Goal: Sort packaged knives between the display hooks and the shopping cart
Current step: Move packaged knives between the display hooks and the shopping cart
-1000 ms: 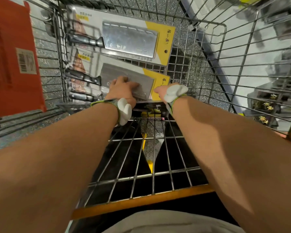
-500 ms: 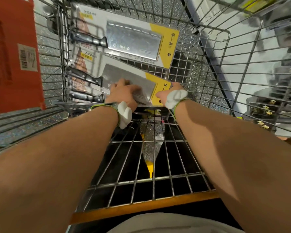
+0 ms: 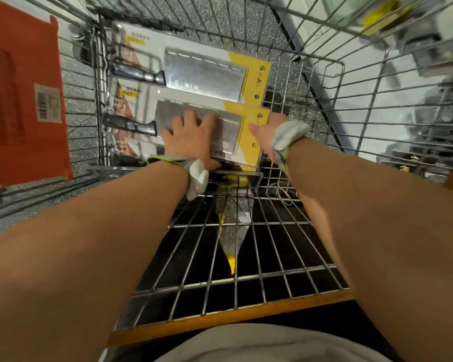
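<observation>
Packaged knives, head view: two carded cleavers visible in full inside the wire shopping cart (image 3: 322,82), which serves as the landmark here.

Near packaged cleaver (image 3: 236,131): lies flat in the cart basket, dark handle toward the cart's left wall, yellow end of the card toward the cart's right side. More dark handles show under its left end, so it tops a stack; how many packs are below cannot be told.

Far packaged cleaver (image 3: 207,74): lies just beyond the near one, toward the cart's front end, same orientation; the near card's far edge overlaps or touches it.

Left hand (image 3: 191,138): palm down on the near cleaver's blade window, fingers spread and nearly straight, thumb out toward the handle side. It presses flat on the pack; no curl around an edge shows.

Right hand (image 3: 268,133): at the yellow end of the same card, thumb lying on the top face; the remaining fingers drop past the card's right edge and are hidden, so a pinch looks likely but the grip under the card cannot be told for certain.

Both wrists carry white-and-green bands.

Fold-out wire seat (image 3: 236,244): at the cart's near end, below both forearms.

Red carton (image 3: 19,100): outside the cart's left wall, barcode label facing up.
</observation>
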Motion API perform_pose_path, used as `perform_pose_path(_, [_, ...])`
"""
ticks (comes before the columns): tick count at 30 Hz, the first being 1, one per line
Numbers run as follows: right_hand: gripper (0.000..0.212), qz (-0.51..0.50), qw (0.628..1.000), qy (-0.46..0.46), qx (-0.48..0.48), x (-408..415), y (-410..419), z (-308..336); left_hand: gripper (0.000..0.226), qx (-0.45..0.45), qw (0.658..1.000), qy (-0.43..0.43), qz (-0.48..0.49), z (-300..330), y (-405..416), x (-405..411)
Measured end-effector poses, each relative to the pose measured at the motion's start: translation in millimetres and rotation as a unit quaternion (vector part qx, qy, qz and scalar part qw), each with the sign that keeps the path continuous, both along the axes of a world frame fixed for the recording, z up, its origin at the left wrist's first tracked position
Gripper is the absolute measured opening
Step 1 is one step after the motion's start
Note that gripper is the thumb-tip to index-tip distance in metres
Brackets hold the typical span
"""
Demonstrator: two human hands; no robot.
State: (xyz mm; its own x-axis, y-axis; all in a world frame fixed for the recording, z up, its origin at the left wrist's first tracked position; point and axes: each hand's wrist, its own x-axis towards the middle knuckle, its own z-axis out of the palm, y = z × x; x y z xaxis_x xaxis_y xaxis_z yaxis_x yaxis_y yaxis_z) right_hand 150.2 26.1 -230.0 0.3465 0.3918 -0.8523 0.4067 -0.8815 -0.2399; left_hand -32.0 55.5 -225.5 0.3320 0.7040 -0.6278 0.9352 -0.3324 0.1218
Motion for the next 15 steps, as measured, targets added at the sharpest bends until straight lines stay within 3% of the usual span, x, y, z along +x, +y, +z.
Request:
perform_pose_path(5, [0.038, 0.027, 0.989, -0.032, 0.141, 4.2, 36.3, 26.3, 0.081, 0.120, 0.991, -0.063, 0.005, 23.5, 18.4, 12.1])
perform_pose_path(8, [0.026, 0.020, 0.976, -0.039, 0.215, 14.9, 58.9, 60.6, 0.071, 0.138, 0.983, -0.109, 0.044, 54.3, 48.5, 21.8])
perform_pose_path(12, [0.007, 0.037, 0.965, -0.018, 0.261, 16.0, 71.9, 101.4, 0.071, 0.068, 0.984, -0.139, 0.092, 89.9, 87.1, 40.9])
perform_pose_path(15, [0.014, 0.038, 0.958, -0.008, 0.286, 13.2, 72.0, 130.3, 0.075, 0.029, 0.990, -0.119, 0.075, 115.0, 103.7, 49.1])
